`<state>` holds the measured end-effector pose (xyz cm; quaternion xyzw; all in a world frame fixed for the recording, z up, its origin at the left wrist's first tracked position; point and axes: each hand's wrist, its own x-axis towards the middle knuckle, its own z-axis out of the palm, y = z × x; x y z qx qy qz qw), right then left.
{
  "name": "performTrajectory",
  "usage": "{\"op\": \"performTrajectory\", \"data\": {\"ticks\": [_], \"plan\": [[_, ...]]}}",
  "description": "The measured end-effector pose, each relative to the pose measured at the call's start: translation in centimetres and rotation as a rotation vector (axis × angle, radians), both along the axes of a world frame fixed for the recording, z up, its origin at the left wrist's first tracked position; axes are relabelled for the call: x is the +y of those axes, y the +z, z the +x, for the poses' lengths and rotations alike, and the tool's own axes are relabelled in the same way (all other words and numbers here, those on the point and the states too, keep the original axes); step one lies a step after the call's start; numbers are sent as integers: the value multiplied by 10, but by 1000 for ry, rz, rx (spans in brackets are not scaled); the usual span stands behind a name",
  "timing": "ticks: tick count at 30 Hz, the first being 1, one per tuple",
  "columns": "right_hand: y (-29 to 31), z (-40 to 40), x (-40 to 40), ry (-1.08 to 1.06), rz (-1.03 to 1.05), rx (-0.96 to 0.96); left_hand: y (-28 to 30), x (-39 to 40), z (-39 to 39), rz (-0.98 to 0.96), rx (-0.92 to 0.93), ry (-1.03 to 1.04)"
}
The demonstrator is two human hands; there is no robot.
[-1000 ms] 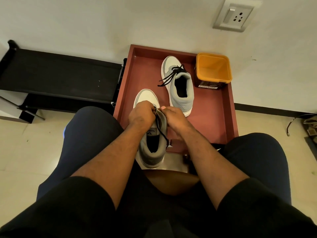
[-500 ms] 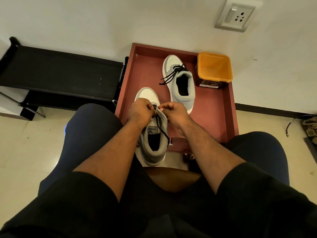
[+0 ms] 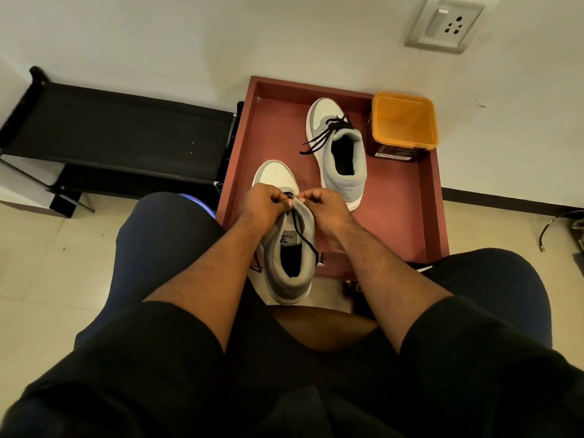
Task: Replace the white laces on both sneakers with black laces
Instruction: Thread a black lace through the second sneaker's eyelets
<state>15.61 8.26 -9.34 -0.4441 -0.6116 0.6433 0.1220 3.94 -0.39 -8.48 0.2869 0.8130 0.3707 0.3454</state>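
Observation:
A grey and white sneaker [image 3: 288,273] lies at the near edge of the red-brown tray [image 3: 395,222], heel toward me. My left hand [image 3: 264,203] and my right hand [image 3: 325,205] meet over its tongue, both with fingers curled, pinching the black lace [image 3: 305,238]. One lace end trails across the shoe opening to the right, another hangs at the shoe's left side. The second sneaker [image 3: 339,153] stands farther back on the tray with a black lace [image 3: 322,137] through it, its ends loose to the left. No white lace is visible.
An orange tub [image 3: 404,124] stands at the tray's back right corner. A black rack [image 3: 120,134] sits to the left against the wall. A wall socket [image 3: 445,23] is above. My knees flank the tray, and a cable [image 3: 556,222] lies on the floor at right.
Both hands have moved a little away from me along the near sneaker, toward its toe, still pinching the black lace. The far sneaker has not moved.

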Motion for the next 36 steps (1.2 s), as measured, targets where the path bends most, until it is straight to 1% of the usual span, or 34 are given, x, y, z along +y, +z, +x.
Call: {"op": "performTrajectory", "data": {"ticks": [4,6,8,10,14,18,20,22,24,27,29,30,32,35,36], "plan": [[-3,-4,0,98,178,-48,8,-4,-3,6,20,-45],[-8,-5,-1,104,203,-63,12,-6,-5,-1,35,-36],[-11,-5,-2,91,218,-60,11,-4,-5,-36,92,-51],[-10,-4,-2,81,241,-24,9,0,0,-91,175,-73],[-9,4,-3,99,255,44,5,3,10,-184,283,-125],[-11,1,-8,41,315,18,3,4,6,-180,289,-204],[-11,-2,-8,-13,364,-6,6,2,4,-160,253,-191],[-7,-5,-7,-88,361,0,10,-4,5,-183,266,-180],[8,-10,-8,-221,221,117,13,-10,10,-228,345,-162],[54,-17,2,-505,-183,468,12,-14,20,-205,384,-62],[91,-16,16,-624,-354,686,12,-14,26,-177,369,-6],[109,-15,24,-641,-383,768,13,-14,28,-170,367,8],[147,-8,36,-608,-333,889,15,-14,28,-164,375,21],[202,4,51,-485,-147,1086,16,-13,25,-164,362,30],[215,7,54,-452,-50,1111,16,-13,24,-163,347,35]]}}
